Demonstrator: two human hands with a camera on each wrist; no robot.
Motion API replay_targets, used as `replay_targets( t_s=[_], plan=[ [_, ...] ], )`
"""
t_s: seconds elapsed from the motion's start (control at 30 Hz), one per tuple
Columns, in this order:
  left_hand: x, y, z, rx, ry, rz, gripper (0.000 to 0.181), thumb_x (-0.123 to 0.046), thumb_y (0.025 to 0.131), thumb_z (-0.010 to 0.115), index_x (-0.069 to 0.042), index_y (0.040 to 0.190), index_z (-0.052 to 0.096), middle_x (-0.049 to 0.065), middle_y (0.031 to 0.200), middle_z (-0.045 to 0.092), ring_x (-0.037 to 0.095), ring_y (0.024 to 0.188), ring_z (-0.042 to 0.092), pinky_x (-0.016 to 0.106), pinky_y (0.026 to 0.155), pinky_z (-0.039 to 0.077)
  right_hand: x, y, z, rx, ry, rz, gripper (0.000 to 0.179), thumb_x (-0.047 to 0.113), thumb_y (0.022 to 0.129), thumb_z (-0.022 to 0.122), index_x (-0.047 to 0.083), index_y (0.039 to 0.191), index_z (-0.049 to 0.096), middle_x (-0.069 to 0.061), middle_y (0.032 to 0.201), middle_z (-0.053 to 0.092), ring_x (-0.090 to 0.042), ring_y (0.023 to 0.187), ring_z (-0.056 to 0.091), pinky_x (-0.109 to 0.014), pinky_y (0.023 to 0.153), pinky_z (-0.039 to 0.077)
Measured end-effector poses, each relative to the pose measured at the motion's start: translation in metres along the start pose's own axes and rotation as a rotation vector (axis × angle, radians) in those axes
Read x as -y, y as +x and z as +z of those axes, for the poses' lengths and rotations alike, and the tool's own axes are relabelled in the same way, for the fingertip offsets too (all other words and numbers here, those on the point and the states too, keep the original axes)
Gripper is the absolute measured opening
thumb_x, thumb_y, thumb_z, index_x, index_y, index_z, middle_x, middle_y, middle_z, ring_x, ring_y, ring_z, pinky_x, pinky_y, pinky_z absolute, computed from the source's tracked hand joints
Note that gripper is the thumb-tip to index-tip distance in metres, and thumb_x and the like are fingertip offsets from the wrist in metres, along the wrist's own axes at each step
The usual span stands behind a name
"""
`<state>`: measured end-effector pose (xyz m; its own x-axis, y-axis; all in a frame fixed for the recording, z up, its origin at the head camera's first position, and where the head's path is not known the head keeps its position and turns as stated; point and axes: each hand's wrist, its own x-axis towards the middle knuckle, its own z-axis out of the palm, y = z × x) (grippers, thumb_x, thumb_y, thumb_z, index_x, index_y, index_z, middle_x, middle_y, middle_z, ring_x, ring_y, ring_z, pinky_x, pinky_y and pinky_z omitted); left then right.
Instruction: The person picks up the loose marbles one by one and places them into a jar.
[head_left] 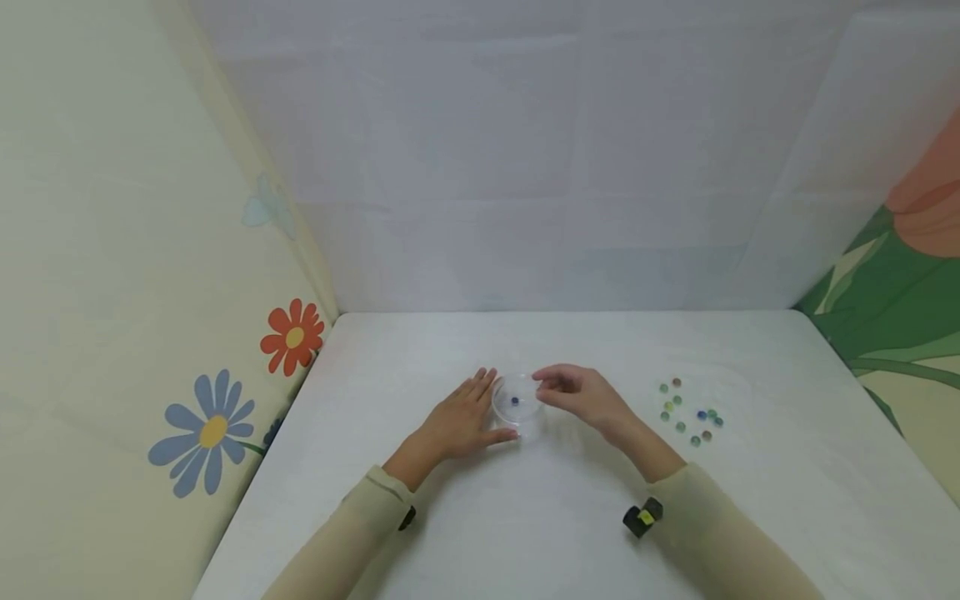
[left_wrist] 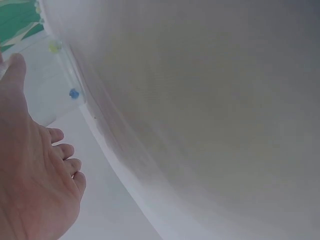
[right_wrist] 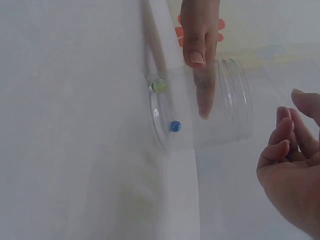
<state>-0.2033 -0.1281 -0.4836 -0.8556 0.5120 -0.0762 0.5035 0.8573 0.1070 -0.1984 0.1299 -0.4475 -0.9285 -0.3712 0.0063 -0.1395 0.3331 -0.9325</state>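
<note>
A clear jar (right_wrist: 227, 134) with a threaded, uncovered mouth stands upright on the white table. Inside it, at the bottom, lie a blue marble (right_wrist: 175, 126) and a yellow-green marble (right_wrist: 159, 86). My left hand (head_left: 465, 421) is spread beside the jar, its thumb in front and its straight fingers along the far left side. Above the right part of the jar's rim hovers my right hand (head_left: 581, 396), thumb and fingers loosely bent and apart. Nothing shows between those fingers in the right wrist view.
Several loose glass marbles, green, blue and brownish, lie scattered to the right of the jar, among them a green marble (head_left: 680, 427). The white table (head_left: 517, 533) meets a white backdrop behind. Flower-printed cloth (head_left: 213, 433) hangs on both sides.
</note>
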Motion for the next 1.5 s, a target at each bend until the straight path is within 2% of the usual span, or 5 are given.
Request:
replay_targets(
  t_s=[0.33, 0.8, 1.1, 1.3, 1.5],
  plan=[
    [0.002, 0.003, 0.004, -0.007, -0.008, -0.004, 0.105, -0.079, 0.091, 0.046, -0.004, 0.161, 0.022, 0.012, 0.169, 0.018, 0.026, 0.157, 0.013, 0.039, 0.128, 0.017, -0.004, -0.006, -0.017, 0.029, -0.026, -0.005, 0.042, 0.024, 0.096, 0.072, 0.012, 0.135, 0.064, -0.003, 0.108, 0.069, -0.019, 0.101, 0.065, -0.032, 0.089, 0.057],
    [0.003, 0.003, 0.006, 0.001, -0.001, -0.016, 0.106, -0.080, 0.090, 0.046, -0.005, 0.161, 0.021, 0.010, 0.169, 0.017, 0.025, 0.157, 0.013, 0.038, 0.128, 0.015, -0.012, -0.014, -0.040, 0.025, -0.070, 0.029, 0.047, 0.027, 0.096, 0.072, 0.016, 0.140, 0.061, -0.003, 0.111, 0.068, -0.020, 0.103, 0.065, -0.037, 0.092, 0.057],
    [0.002, 0.003, 0.004, 0.004, -0.005, -0.010, 0.106, -0.079, 0.090, 0.046, -0.004, 0.161, 0.022, 0.010, 0.169, 0.018, 0.025, 0.157, 0.013, 0.038, 0.128, 0.015, -0.020, -0.025, -0.058, 0.013, -0.087, 0.022, 0.053, 0.026, 0.095, 0.074, 0.016, 0.144, 0.057, -0.016, 0.119, 0.067, -0.024, 0.103, 0.062, -0.027, 0.088, 0.056],
    [0.002, 0.003, 0.005, 0.003, -0.006, -0.015, 0.106, -0.080, 0.090, 0.046, -0.005, 0.161, 0.021, 0.010, 0.169, 0.018, 0.024, 0.157, 0.013, 0.038, 0.128, 0.015, -0.028, -0.034, -0.075, -0.002, -0.101, -0.004, 0.055, 0.023, 0.095, 0.073, 0.012, 0.146, 0.055, -0.016, 0.119, 0.066, -0.025, 0.104, 0.060, -0.022, 0.085, 0.056],
    [0.002, 0.003, 0.005, 0.000, 0.000, -0.007, 0.106, -0.079, 0.090, 0.046, -0.004, 0.161, 0.022, 0.011, 0.169, 0.018, 0.025, 0.156, 0.014, 0.038, 0.128, 0.016, -0.035, -0.044, -0.091, -0.029, -0.113, 0.011, 0.056, 0.024, 0.095, 0.073, 0.014, 0.147, 0.054, -0.015, 0.121, 0.066, -0.023, 0.106, 0.061, -0.020, 0.086, 0.055]
  ],
)
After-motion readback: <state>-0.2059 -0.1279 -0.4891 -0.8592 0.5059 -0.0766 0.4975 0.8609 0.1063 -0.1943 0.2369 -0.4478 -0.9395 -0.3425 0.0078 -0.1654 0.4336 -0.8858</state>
